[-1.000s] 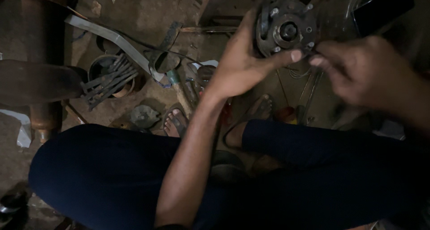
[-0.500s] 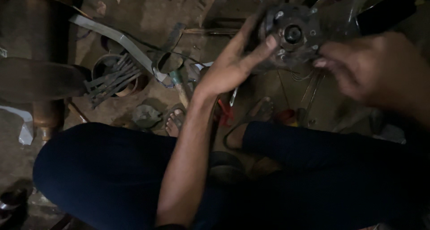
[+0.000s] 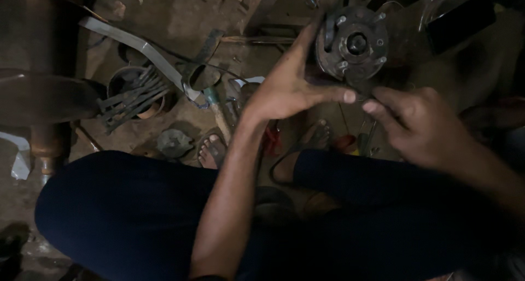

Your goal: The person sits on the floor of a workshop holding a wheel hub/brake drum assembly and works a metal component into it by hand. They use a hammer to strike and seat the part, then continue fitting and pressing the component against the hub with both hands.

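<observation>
Left hand (image 3: 287, 89): open, fingers stretched upward along the left edge of the round metal hub (image 3: 353, 43), thumb laid out to the right beneath it; contact with the hub's rim looks likely but is hard to confirm in the dim light. Right hand (image 3: 418, 122): partly curled, fingertips pinched together just below the hub; whether anything small is held between them cannot be told. Round metal hub: upper centre-right of the view, flat face with bolts and dark central bore turned toward the camera, so its axis points up at the viewer; its far side merges with a glossy dark casing (image 3: 437, 24) that is cut off at the top edge. Floor (image 3: 175, 18): dusty, strewn with a tin of dark metal rods (image 3: 131, 92), a bent grey metal strip (image 3: 139, 45), a red-handled tool (image 3: 270, 136) (mostly hidden by the forearm). Lower frame: crossed legs in dark trousers (image 3: 136, 210), bare toes (image 3: 210, 149) showing.
</observation>
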